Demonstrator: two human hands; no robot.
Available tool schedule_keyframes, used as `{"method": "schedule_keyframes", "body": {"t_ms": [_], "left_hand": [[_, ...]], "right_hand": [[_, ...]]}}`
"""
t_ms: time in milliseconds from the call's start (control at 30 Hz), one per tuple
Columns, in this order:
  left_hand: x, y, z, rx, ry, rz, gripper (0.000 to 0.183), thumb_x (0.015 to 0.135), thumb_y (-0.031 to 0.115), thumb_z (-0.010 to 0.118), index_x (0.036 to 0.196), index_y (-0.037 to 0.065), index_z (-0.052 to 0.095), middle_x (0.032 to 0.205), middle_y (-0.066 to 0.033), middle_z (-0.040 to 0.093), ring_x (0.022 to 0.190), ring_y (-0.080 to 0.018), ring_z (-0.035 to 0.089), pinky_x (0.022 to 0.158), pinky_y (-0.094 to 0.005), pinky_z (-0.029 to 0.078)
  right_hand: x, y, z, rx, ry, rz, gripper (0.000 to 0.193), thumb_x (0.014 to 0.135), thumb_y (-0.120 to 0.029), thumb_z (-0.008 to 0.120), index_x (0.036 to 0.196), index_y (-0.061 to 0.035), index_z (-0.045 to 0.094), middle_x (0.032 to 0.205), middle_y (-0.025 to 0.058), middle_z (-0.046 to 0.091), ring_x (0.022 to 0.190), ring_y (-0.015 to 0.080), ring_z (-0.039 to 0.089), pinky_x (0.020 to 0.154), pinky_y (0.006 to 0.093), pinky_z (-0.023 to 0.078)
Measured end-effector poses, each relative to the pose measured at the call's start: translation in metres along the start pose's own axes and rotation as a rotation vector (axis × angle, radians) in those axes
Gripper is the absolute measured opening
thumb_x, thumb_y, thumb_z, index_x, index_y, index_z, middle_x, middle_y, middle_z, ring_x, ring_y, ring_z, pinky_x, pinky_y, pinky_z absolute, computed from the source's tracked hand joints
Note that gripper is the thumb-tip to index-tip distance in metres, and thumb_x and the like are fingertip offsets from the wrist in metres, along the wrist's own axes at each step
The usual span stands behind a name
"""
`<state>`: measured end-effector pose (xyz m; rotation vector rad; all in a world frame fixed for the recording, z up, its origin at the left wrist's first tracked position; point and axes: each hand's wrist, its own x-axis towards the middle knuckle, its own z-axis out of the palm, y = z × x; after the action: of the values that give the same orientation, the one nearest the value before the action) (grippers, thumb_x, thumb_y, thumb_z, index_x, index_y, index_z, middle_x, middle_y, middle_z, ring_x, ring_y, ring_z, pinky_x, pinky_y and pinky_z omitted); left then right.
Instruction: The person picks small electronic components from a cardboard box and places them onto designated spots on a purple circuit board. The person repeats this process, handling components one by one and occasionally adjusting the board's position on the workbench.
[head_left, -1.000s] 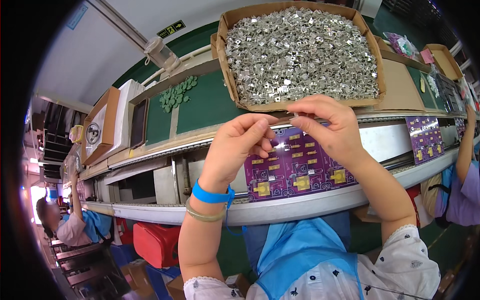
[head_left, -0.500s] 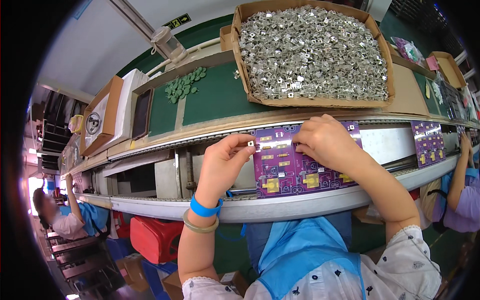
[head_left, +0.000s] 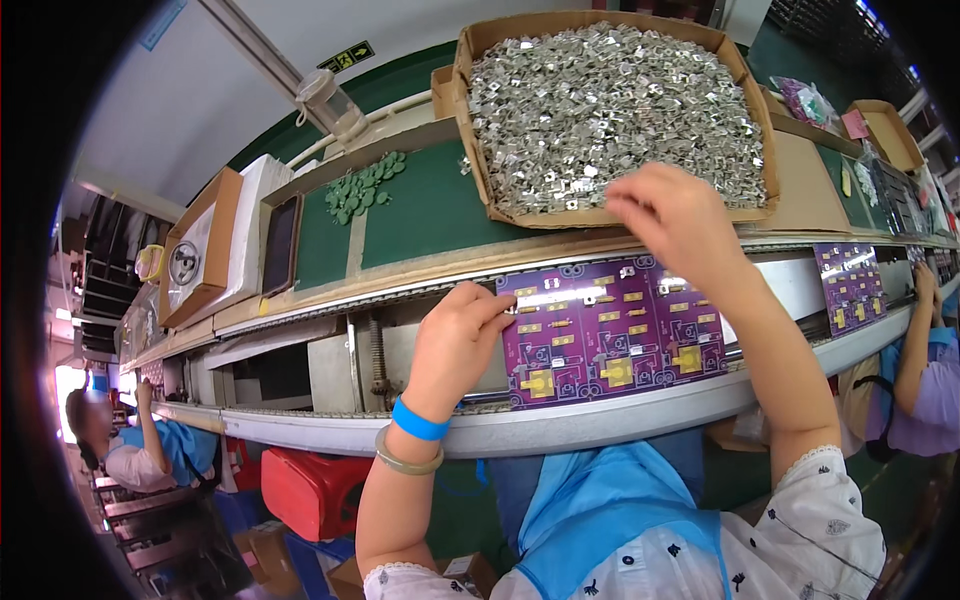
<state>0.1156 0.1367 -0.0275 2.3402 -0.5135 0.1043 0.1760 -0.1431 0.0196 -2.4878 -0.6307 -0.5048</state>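
A purple circuit board with gold pads and several small parts lies across the rails in front of me. At its left edge, my left hand is closed in a pinch, with a small metal clip at the fingertips. My right hand is raised above the board's far side, at the near edge of a cardboard box heaped with shiny metal clips. Its fingers are bent and smeared by motion, so whether they hold a clip is hidden.
Green discs lie on the green bench left of the box. A second purple board sits farther right on the rails. A clear jar stands behind. Other people work at both sides; a red stool is below left.
My right hand has left the board and moved up and away to the box's near edge. My left hand remains pinched at the board's left edge, slightly lower in view.
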Motion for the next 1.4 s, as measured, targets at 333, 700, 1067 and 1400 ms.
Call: {"method": "schedule_keyframes", "body": {"t_ms": [333, 700, 1067, 1400], "left_hand": [[-0.002, -0.002, -0.003, -0.148, -0.042, -0.126, 0.024, 0.085, 0.003, 0.075, 0.109, 0.004, 0.077, 0.088, -0.0086, 0.068, 0.079, -0.0196, 0.063, 0.068, -0.0303, 0.049], [-0.005, -0.003, -0.003, -0.234, -0.012, -0.161, 0.025, 0.085, 0.004, 0.075, 0.109, 0.005, 0.077, 0.092, -0.007, 0.067, 0.084, -0.018, 0.062, 0.073, -0.0293, 0.049], [-0.003, 0.0, -0.002, -0.135, -0.037, -0.166, 0.025, 0.085, 0.005, 0.075, 0.11, 0.006, 0.078, 0.096, -0.008, 0.065, 0.084, -0.0188, 0.063, 0.073, -0.0303, 0.05], [-0.003, -0.003, 0.0, -0.075, -0.002, -0.071, 0.021, 0.085, 0.007, 0.076, 0.106, 0.005, 0.078, 0.092, -0.0079, 0.066, 0.074, -0.0181, 0.062, 0.068, -0.0312, 0.051]], "right_hand": [[0.043, 0.038, 0.009, -0.404, -0.157, 0.137, 0.016, 0.082, -0.019, 0.074, 0.092, -0.0066, 0.073, 0.091, 0.014, 0.072, 0.092, 0.0337, 0.069, 0.082, 0.047, 0.054], [0.025, 0.027, 0.003, 0.138, 0.042, 0.197, 0.019, 0.091, -0.016, 0.066, 0.104, -0.0031, 0.071, 0.098, 0.0122, 0.07, 0.089, 0.0265, 0.069, 0.08, 0.0383, 0.055], [-0.014, -0.036, 0.016, 0.906, -0.21, 0.242, 0.02, 0.093, -0.01, 0.068, 0.109, 0.0024, 0.068, 0.094, 0.0095, 0.069, 0.084, 0.0122, 0.067, 0.071, 0.028, 0.054], [-0.019, -0.032, 0.048, 0.313, -0.226, -0.142, 0.025, 0.087, -0.006, 0.066, 0.112, -0.001, 0.069, 0.096, 0.0133, 0.067, 0.091, 0.032, 0.068, 0.08, 0.0377, 0.054]]}}
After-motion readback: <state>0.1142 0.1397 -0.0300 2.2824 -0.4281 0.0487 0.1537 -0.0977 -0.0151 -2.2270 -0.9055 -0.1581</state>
